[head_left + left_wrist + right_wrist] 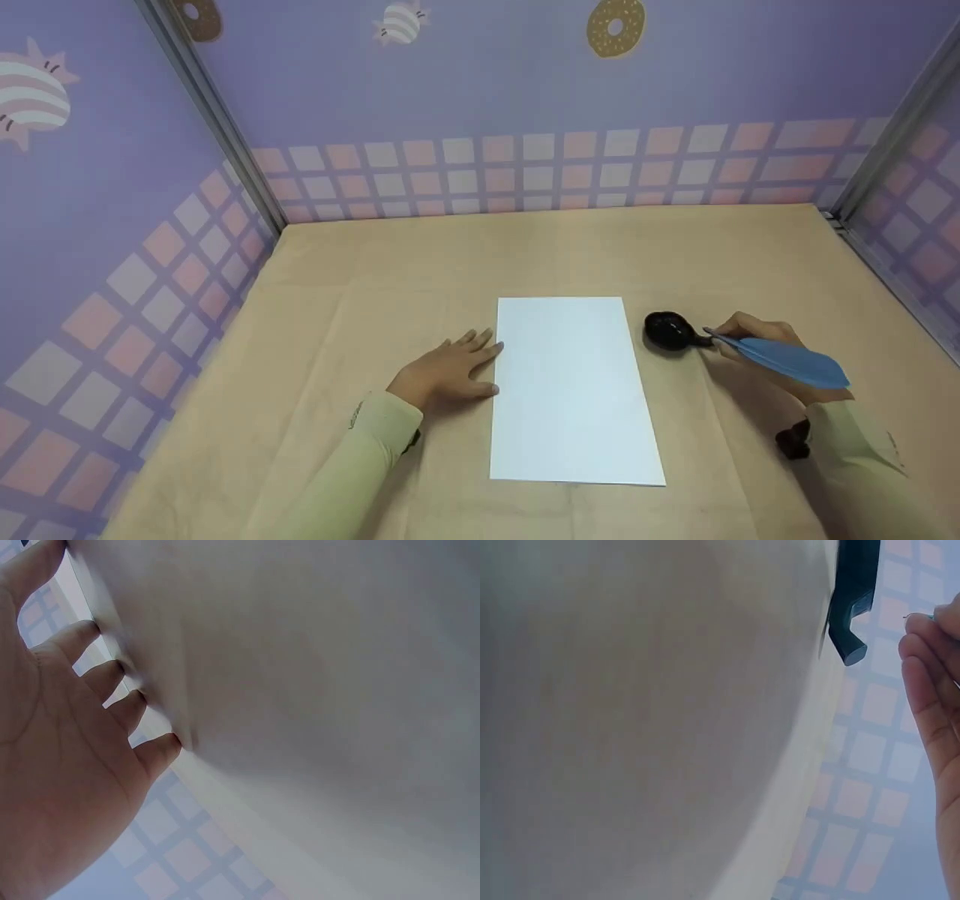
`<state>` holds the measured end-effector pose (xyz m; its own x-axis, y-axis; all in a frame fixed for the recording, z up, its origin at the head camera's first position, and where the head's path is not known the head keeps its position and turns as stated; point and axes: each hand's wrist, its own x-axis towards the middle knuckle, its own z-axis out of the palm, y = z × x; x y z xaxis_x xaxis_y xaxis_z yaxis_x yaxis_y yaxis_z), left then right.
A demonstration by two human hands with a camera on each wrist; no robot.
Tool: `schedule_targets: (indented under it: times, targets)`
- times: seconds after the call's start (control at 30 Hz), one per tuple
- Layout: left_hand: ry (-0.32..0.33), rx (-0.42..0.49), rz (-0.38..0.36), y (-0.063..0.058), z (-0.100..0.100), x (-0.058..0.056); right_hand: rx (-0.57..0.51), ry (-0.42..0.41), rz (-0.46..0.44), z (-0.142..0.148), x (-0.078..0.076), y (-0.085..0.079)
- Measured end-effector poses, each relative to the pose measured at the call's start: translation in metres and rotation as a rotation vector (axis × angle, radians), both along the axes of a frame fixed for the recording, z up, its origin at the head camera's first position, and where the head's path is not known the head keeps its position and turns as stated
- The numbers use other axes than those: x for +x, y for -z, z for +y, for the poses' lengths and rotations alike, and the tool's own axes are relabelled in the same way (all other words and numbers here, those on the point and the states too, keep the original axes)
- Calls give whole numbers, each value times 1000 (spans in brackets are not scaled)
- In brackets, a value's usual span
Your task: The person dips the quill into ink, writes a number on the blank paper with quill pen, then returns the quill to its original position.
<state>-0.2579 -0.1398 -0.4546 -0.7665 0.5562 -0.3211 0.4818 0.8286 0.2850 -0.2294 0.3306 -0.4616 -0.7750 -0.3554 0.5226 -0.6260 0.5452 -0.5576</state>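
A white sheet of paper lies on the cloth-covered table, long side running away from me. My left hand rests palm down at its left edge, fingers spread, index fingertip and thumb right at the paper. In the left wrist view these fingertips touch the surface. My right hand pinches a blue feather near its thin end, the vane slanting back over the hand. Beside that end sits a small black ladle-like dish. Its handle is apart from my right fingers in the right wrist view.
The beige tablecloth is lightly creased. Purple panels with pink and white checks stand behind the table and along both sides, joined by grey corner posts.
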Motion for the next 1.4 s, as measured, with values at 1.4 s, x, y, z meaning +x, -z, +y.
schedule_targets:
  times: [1.4]
  targets:
    - [-6,8,9,1,0,1,-276,-82,-231,-7,-12,2]
